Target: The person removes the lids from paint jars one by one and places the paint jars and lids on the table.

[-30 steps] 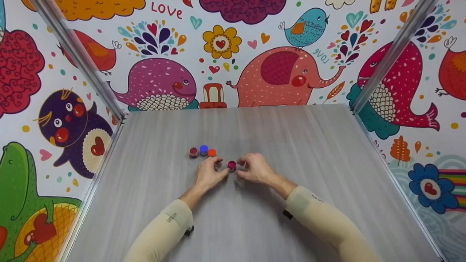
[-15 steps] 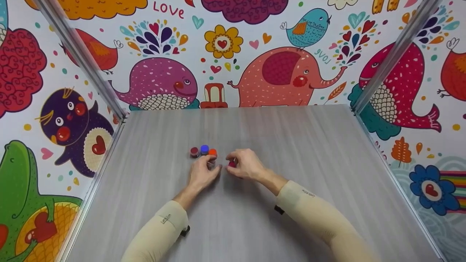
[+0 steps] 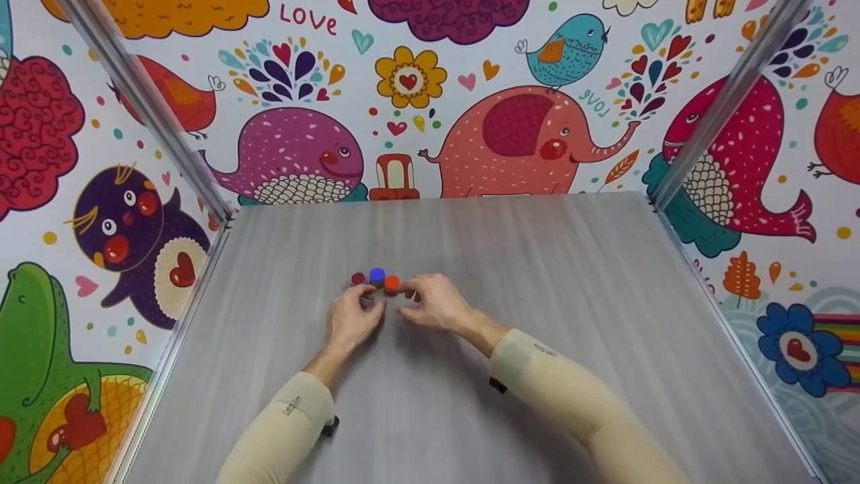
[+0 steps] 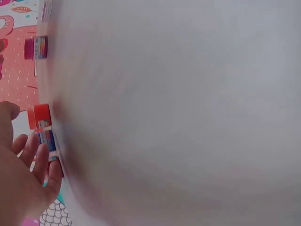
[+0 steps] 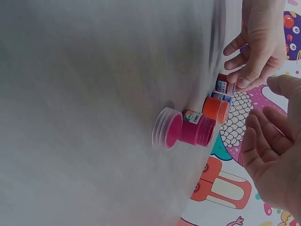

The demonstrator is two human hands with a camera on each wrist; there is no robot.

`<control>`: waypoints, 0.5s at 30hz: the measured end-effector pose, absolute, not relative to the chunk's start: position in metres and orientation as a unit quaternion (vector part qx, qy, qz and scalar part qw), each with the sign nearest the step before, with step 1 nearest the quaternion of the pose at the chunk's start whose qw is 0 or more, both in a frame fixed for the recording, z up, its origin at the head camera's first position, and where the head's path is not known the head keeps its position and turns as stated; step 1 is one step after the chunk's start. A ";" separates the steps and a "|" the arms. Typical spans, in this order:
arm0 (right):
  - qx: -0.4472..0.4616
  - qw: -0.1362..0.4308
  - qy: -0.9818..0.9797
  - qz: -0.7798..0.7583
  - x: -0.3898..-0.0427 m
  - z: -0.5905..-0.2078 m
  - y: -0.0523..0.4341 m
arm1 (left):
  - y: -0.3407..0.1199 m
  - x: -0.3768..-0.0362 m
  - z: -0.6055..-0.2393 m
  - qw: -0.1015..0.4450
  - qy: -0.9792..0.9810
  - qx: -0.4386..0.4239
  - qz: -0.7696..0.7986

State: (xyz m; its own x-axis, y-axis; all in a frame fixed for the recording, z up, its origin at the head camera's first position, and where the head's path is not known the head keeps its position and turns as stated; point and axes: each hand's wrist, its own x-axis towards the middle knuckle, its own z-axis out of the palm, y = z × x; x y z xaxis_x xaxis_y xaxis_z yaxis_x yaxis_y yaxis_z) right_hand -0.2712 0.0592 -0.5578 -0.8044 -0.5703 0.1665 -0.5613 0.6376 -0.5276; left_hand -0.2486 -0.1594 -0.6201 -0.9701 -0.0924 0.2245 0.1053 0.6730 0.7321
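Printed walls (image 3: 500, 148) rise at the back and sides of a grey table (image 3: 564, 269), on which the work is laid out. At its middle, the left hand (image 3: 351, 319) is spread, thumb apart from loosely bent fingers, and grips nothing that shows. The right hand (image 3: 437, 302) is likewise spread and unladen, its forefinger at the near edge of the orange jar (image 3: 392, 284); whether skin and jar meet cannot be told.

Compared with half a second ago, both hands lie farther to the person's left: the right hand no longer surrounds the pink jar (image 5: 192, 127), and the orange lid, partly covered then, is now in full sight between the hands. By this shift, the work appears to pass from the pink jar to the orange one.

Small and squat, the orange jar stands upright under a bright lid, a label visible on its side from the left wrist. Just beside it stands the blue jar (image 3: 377, 275); next along is the dark red jar (image 3: 358, 277), its lower part masked by the left hand.

On the other side, across a gap, stands the pink jar, hidden in the head view. Near it is a clear, ribbed piece (image 5: 165, 128) with a pink face; whether it is lid or vessel remains uncertain.
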 end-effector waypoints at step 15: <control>-0.302 0.034 0.894 -0.329 -0.281 -0.557 0.046 | -0.181 -0.261 -0.621 0.136 -0.911 0.099 -0.378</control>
State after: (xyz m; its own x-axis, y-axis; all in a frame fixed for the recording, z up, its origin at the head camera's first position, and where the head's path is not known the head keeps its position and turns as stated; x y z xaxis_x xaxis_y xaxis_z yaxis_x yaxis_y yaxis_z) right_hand -0.2812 0.0455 -0.5569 -0.8147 -0.5633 0.1377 -0.5179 0.5999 -0.6098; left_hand -0.2606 -0.1812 -0.6215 -0.9436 -0.2825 0.1725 -0.0775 0.6953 0.7145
